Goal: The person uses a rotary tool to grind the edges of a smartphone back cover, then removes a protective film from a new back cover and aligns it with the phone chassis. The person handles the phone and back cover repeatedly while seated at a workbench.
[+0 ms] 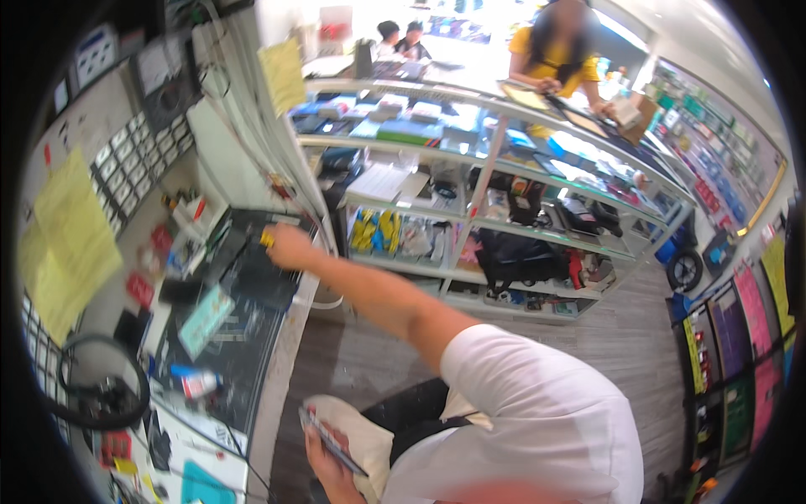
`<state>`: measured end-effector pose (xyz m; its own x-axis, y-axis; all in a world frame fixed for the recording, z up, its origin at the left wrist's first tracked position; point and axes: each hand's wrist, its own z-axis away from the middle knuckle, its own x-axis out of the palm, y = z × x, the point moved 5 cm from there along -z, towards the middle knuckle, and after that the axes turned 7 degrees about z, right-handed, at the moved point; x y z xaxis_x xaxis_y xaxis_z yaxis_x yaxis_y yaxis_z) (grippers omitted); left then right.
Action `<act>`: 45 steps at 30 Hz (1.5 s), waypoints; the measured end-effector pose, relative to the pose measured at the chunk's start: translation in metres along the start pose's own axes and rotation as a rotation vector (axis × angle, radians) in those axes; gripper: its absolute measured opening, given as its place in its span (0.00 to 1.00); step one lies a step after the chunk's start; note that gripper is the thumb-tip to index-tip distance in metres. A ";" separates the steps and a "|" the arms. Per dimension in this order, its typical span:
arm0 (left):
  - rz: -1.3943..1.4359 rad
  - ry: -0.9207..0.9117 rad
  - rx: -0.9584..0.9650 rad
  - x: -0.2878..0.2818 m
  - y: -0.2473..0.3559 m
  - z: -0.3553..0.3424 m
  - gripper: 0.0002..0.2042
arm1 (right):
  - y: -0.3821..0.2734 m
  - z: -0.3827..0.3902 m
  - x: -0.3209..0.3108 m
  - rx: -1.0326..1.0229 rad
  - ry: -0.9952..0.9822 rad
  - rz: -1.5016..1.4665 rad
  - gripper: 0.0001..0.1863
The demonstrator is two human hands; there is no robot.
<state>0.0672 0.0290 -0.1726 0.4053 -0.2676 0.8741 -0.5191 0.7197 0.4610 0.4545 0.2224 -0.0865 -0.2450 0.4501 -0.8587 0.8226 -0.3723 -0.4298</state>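
Observation:
My right arm stretches out over the workbench (pixel 260 336) at the left. At its far end, my right hand (pixel 294 248) is closed around a small yellow object (pixel 268 238), too small to identify, above the dark work mat (pixel 239 344). Low in the view, in front of my body, my left hand (pixel 329 462) grips a smartphone (pixel 340 445), seen tilted and mostly edge-on. On the mat lie a pale green card-like sheet (pixel 206 321) and a white and blue bottle (pixel 200 385), nearer to me than my right hand.
A magnifier ring lamp (pixel 102 340) juts over the bench. Small drawers (pixel 138 155) line the wall. A glass display counter (pixel 478 181) stands ahead, with a person in yellow (pixel 579 71) behind it and two others further back. Pegboard racks (pixel 735 361) stand right.

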 end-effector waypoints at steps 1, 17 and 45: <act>-0.046 0.043 0.026 0.000 0.007 0.000 0.26 | -0.007 -0.006 0.010 -0.007 0.080 0.088 0.29; -0.277 0.285 0.034 0.003 0.035 -0.030 0.27 | -0.016 0.134 -0.110 -0.109 0.028 -0.278 0.18; -0.574 0.300 0.698 0.082 0.081 0.003 0.22 | -0.114 0.317 -0.044 0.220 -0.590 -1.166 0.21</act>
<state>0.0558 0.0635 -0.0634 0.8640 -0.2156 0.4549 -0.4735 -0.0411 0.8798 0.2090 -0.0123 -0.0885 -0.9777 0.1963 0.0749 -0.1071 -0.1589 -0.9815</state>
